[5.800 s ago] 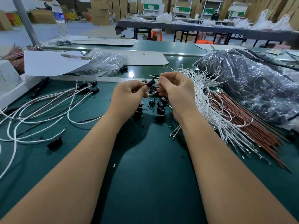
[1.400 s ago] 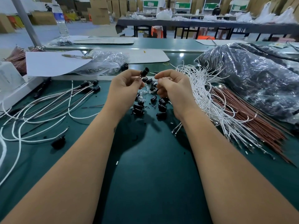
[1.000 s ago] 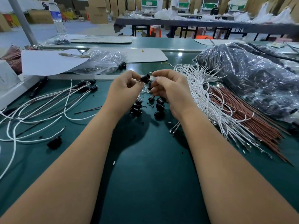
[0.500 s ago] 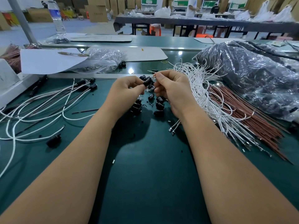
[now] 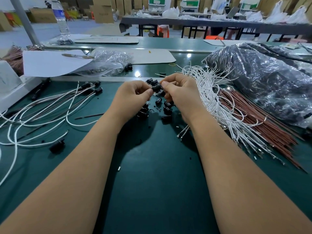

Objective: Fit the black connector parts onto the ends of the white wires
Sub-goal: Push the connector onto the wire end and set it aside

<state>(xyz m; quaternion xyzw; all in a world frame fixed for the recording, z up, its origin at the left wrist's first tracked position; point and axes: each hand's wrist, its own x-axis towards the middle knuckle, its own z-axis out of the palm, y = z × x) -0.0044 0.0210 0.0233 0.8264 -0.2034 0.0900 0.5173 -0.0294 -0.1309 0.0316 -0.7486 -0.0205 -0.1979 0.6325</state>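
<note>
Over the last seconds the small black cylindrical plastic connector part (image 5: pixel 156 87) has come down from its raised, upright tilt to lie nearly level between the two hands. The right hand (image 5: pixel 181 97) has closed in on it, its fingers (image 5: pixel 166 85) now pinching the right end, while the left hand (image 5: pixel 133 97) grips the left end.

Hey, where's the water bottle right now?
The water bottle stands upright at the far left of the head view, beside the grey pole and behind the white paper sheet.
</note>
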